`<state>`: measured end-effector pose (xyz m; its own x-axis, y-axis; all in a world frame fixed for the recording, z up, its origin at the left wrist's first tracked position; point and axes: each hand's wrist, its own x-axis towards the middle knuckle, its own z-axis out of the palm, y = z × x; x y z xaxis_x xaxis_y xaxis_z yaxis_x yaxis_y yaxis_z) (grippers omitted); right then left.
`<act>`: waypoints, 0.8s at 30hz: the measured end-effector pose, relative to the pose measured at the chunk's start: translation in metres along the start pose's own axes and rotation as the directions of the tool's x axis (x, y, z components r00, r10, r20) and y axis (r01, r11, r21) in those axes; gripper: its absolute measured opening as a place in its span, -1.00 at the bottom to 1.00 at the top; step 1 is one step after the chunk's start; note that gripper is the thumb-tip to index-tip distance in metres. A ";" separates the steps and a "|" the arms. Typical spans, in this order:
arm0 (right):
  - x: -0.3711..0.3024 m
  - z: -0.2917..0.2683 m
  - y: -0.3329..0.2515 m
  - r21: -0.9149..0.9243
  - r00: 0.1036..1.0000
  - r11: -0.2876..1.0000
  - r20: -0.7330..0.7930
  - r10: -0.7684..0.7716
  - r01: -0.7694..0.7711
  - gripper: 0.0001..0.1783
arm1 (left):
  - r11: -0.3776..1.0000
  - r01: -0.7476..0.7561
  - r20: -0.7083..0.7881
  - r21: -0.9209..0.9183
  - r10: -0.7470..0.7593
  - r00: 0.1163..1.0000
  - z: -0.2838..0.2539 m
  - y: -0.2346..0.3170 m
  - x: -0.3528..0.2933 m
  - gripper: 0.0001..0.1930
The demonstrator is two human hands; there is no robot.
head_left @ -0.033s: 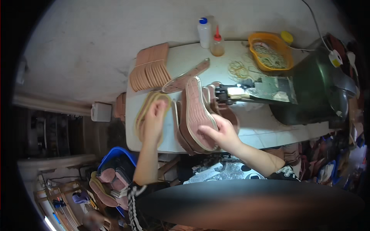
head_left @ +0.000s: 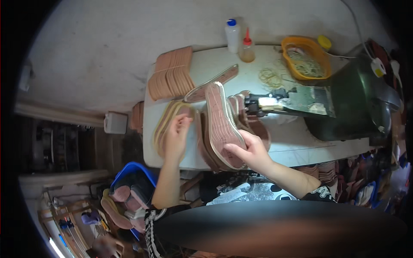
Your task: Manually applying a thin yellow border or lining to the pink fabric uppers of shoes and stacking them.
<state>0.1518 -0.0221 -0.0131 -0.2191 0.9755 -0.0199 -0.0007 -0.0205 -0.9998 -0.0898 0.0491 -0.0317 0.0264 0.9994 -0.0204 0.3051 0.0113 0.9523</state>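
Note:
In my right hand [head_left: 254,154] is a pink shoe insole [head_left: 221,122] with a pale edge and wavy lines across it, gripped at its wide near end, thumb on top. More insoles lie behind and under it, partly hidden. My left hand [head_left: 176,135] is over a yellow-edged stack of insoles [head_left: 160,133] on the left, its fingers curled together; what they hold, if anything, does not show. A single insole with a pale rim [head_left: 211,84] lies slanted beyond both hands. To the right, a dark machine arm [head_left: 258,103] reaches toward the held insole.
A banded insole bundle [head_left: 172,71] stands at the back left of the white table [head_left: 292,150]. Behind are a white bottle [head_left: 232,38], a red-tipped bottle [head_left: 247,52], loose rubber bands [head_left: 270,78] and an orange basket [head_left: 327,71]. A blue bin [head_left: 148,172] holds more pieces below left.
My left hand has shifted a little to the right over the yellow-edged stack. The right hand keeps its grip on the insole. The whole view has shifted slightly.

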 end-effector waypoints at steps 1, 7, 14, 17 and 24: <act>-0.003 0.009 0.008 0.123 0.993 0.985 -0.027 -0.116 0.118 -0.70 | 0.999 0.022 -0.005 -0.039 -0.022 1.000 0.004 -0.001 -0.022 -0.56; -0.014 0.004 -0.021 -0.090 0.990 0.991 0.105 -0.092 0.102 -0.73 | 0.676 0.164 0.226 -0.718 0.005 0.974 0.056 0.055 -0.047 -0.64; -0.040 -0.018 -0.047 -0.110 0.980 0.984 -0.127 -0.155 0.141 -0.75 | 0.671 0.021 0.175 -0.742 0.163 0.971 0.092 0.073 -0.061 -0.67; -0.053 -0.023 -0.050 -0.043 0.990 0.991 -0.059 -0.131 0.129 -0.69 | 0.535 0.097 0.214 -0.840 0.161 0.963 0.102 0.069 -0.067 -0.66; -0.065 -0.036 -0.054 -0.386 0.881 0.879 -0.259 -0.395 0.280 -0.83 | 0.643 -0.056 0.071 -0.764 0.169 0.983 0.128 0.084 -0.083 -0.63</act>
<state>0.2012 -0.0763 0.0419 0.0603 0.9247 0.3758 0.3147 0.3397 -0.8863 0.0557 -0.0372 0.0107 0.1448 0.9822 0.1198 -0.5324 -0.0248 0.8461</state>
